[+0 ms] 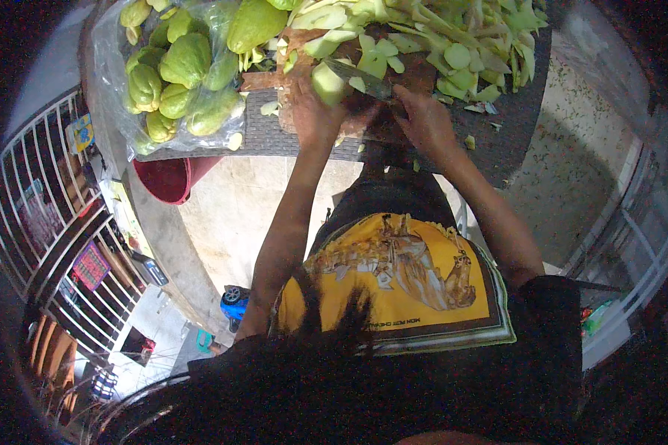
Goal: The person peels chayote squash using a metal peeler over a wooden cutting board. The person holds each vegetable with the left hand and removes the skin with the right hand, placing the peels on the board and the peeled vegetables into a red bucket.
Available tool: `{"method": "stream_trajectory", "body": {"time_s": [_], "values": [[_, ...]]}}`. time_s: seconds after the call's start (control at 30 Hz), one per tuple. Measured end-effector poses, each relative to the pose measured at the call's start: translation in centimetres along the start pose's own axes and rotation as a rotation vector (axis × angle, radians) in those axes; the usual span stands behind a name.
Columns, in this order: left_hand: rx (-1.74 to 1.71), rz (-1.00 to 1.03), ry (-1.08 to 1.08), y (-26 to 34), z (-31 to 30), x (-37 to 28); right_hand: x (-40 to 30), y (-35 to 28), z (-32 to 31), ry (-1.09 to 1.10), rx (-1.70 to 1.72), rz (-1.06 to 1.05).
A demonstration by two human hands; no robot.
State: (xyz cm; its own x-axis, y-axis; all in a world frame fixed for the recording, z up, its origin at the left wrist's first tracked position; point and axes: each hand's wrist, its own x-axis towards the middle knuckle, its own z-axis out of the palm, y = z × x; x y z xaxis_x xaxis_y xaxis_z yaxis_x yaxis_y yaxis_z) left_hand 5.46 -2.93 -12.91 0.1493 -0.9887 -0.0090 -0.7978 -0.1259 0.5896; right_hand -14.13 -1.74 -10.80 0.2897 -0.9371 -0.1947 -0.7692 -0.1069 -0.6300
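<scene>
My left hand [315, 114] holds a pale green, peeled chayote [327, 83] over a worn wooden cutting board [286, 114]. In my right hand [425, 119] is a knife with a wide metal blade [367, 81], its far end against the chayote's upper right side. Cut pale slices [373, 58] lie on the board just beyond the blade. A large heap of sliced chayote [479, 33] spreads from the far side to the right. Several whole green chayotes [186, 60] lie in and on a clear plastic bag [222, 130] at the left.
The board rests on a dark woven-textured table [273, 146]. Below its left edge stands a red bucket [164, 181]. Small scraps lie near the table's front edge. A blue toy vehicle [234, 303] sits on the floor, and a white-barred rack [44, 194] stands at far left.
</scene>
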Motion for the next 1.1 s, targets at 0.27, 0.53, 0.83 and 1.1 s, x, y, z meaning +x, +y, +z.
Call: {"method": "stream_trajectory", "body": {"time_s": [0.27,0.53,0.83,1.1], "values": [[-0.151,0.036,-0.072,-1.8,0.1,1.1,-0.1,0.4,0.2,0.008,0.052,-0.008],[-0.093,0.039,0.026,-1.1,0.5,0.7,2.8,2.1,2.8,-0.014,0.18,-0.079],[-0.679,-0.167,-0.224,-2.5,-1.5,1.0,4.3,3.6,0.3,-0.181,0.431,0.063],[-1.226,-0.492,-0.426,-1.2,-4.0,-0.6,1.2,-0.4,-4.1,0.007,0.183,-0.16]]}}
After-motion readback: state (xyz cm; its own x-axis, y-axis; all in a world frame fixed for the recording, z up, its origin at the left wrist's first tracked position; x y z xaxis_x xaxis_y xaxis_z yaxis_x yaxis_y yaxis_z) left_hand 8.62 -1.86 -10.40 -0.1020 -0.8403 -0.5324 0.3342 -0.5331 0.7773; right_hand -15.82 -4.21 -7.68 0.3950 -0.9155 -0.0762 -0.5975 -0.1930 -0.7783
